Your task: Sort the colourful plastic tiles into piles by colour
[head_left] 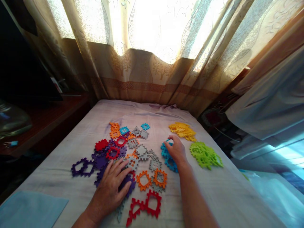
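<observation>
Fingers spread, my left hand [112,186] lies over the purple pieces [101,160] and touches the mixed pile. My right hand [175,148] is over the blue pieces [171,163], its thumb and forefinger closed around a blue piece at the top of that group. Between the hands lie grey pieces [142,151] and orange frames [143,180]. Red frames [153,203] sit nearer the front, and other red pieces [101,144] rest among the purple ones. A loose blue piece [145,126] is farther back.
Yellow pieces [182,130] and green pieces [205,155] form groups on the right of the sheet-covered surface [83,133]. A light blue cloth [33,209] lies at the front left. Curtains [147,69] hang behind; a dark wooden desk [54,117] stands at the left.
</observation>
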The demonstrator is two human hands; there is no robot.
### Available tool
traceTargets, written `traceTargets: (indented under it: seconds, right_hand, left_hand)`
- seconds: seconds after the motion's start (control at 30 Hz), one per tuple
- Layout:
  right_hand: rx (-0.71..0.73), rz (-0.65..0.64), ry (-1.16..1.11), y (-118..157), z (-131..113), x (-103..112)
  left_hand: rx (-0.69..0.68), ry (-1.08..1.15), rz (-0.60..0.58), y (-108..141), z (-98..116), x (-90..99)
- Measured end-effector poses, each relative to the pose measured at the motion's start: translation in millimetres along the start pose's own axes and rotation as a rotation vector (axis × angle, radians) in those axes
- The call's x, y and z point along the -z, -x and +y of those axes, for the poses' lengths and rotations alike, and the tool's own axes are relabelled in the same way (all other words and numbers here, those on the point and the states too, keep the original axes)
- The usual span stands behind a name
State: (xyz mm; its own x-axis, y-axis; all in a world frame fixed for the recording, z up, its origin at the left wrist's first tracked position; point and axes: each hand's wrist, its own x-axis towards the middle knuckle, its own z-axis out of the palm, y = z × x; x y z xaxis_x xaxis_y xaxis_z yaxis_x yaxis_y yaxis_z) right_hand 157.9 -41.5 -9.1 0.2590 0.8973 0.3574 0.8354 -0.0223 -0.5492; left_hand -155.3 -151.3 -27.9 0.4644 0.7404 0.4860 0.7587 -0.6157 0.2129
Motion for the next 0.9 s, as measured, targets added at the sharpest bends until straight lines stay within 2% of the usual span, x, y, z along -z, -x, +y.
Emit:
traceTargets:
  seconds: [0.17, 0.33, 0.43, 0.53, 0.6, 0.7, 0.8, 0.9]
  right_hand:
    - [-0.021, -0.001, 0.044, 2.2, 6.6, 3.0]
    - [-0.065, -0.088, 0.147, 1.5, 7.3, 16.5]
    - [-0.041, -0.112, 0.185, -7.7, -7.8, 24.7]
    - [0.051, -0.149, 0.219, -27.8, -35.2, 22.3]
    - [0.113, -0.207, 0.247, -44.2, -55.3, 11.2]
    - [0.179, -0.33, 0.29, -65.7, -78.9, -17.1]
    - [0.207, -0.418, 0.313, -79.2, -88.7, -48.1]
    - [0.184, -0.469, 0.344, -86.3, -88.8, -69.4]
  left_hand:
    - [-0.003, -0.024, -0.001, 0.3, -0.4, -0.7]
    - [-0.019, -0.037, -0.008, -0.1, -0.4, -0.7]
    - [-0.015, -0.025, 0.0, 0.2, -0.6, -1.2]
    - [-0.013, -0.023, 0.002, 1.3, -0.8, -2.2]
    - [-0.013, -0.035, -0.004, 2.2, -0.7, -2.5]
    - [-0.013, -0.057, -0.017, 3.6, -0.2, -1.9]
    - [-0.009, -0.076, -0.03, 4.5, 0.4, -0.8]
    - [-0.007, -0.084, -0.034, 4.3, 0.9, -0.1]
